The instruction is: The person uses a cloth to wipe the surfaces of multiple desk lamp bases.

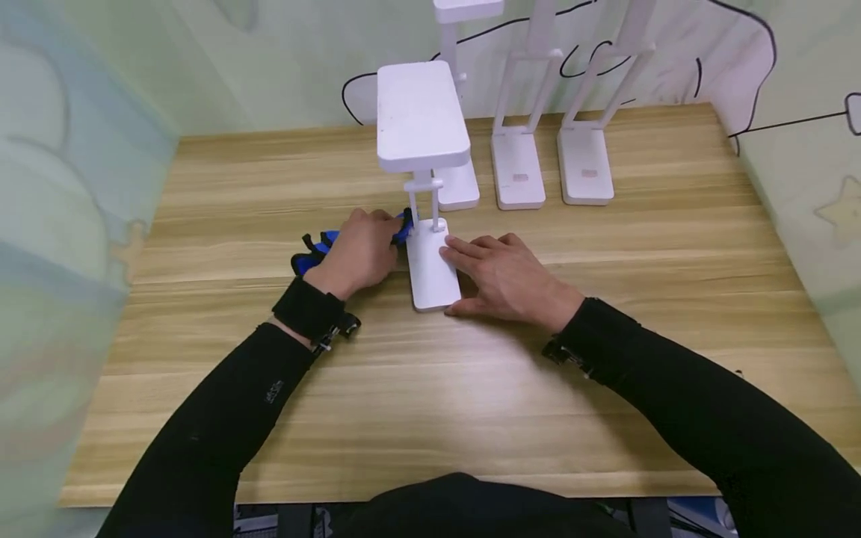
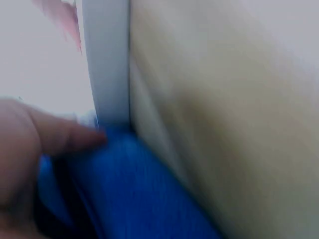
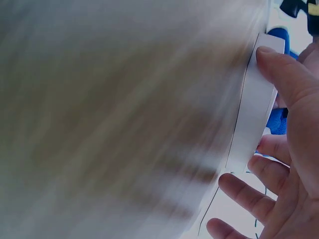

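A white desk lamp stands on the table, its flat rectangular head (image 1: 420, 112) raised above its base (image 1: 433, 273). At the base's left side my left hand (image 1: 359, 254) grips a blue cloth (image 2: 144, 199) with black edging. The cloth meets the base's side in the left wrist view, and part of it is hidden under my hand. On the other side, my right hand (image 1: 501, 276) touches the base's right edge with fingertips and thumb. Its fingers (image 3: 246, 196) look spread and mostly straight in the right wrist view.
Behind stand three more white lamps: one partly hidden by the front lamp, a middle one with its base (image 1: 518, 172), and a right one with its base (image 1: 587, 164). A patterned wall (image 1: 282, 75) borders the wooden table (image 1: 377, 418) at the back and sides.
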Action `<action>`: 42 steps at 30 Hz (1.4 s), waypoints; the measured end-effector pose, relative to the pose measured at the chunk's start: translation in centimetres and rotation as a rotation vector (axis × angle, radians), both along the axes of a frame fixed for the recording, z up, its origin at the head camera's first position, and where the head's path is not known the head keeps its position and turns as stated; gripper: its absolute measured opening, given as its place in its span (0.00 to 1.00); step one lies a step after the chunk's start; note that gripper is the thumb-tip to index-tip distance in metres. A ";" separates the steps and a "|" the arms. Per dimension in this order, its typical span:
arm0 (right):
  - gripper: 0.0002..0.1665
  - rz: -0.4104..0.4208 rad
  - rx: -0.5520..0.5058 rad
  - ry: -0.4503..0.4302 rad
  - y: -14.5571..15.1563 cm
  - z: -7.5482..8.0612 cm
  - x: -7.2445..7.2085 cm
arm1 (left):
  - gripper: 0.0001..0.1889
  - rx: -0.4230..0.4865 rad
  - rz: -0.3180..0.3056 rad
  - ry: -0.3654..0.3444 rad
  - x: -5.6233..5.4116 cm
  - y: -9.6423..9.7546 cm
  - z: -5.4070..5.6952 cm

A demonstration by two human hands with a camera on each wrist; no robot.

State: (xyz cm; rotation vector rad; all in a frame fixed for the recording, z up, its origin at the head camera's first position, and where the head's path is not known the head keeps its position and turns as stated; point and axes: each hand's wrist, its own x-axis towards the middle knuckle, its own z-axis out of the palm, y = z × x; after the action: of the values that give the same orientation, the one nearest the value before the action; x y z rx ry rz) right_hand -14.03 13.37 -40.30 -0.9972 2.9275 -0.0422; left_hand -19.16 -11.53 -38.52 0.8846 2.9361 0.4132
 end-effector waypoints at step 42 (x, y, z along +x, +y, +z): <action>0.56 -0.083 -0.070 -0.024 0.5 0.0 0.0 | 0.19 -0.239 -0.285 0.211 5.1 1.3 0.4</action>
State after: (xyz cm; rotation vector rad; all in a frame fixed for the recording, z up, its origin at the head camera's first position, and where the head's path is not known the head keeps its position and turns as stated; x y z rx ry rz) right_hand -14.07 13.90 -40.28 -0.8768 2.9625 -0.1601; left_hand -14.02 -10.27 -38.10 1.3539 2.8866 -0.0493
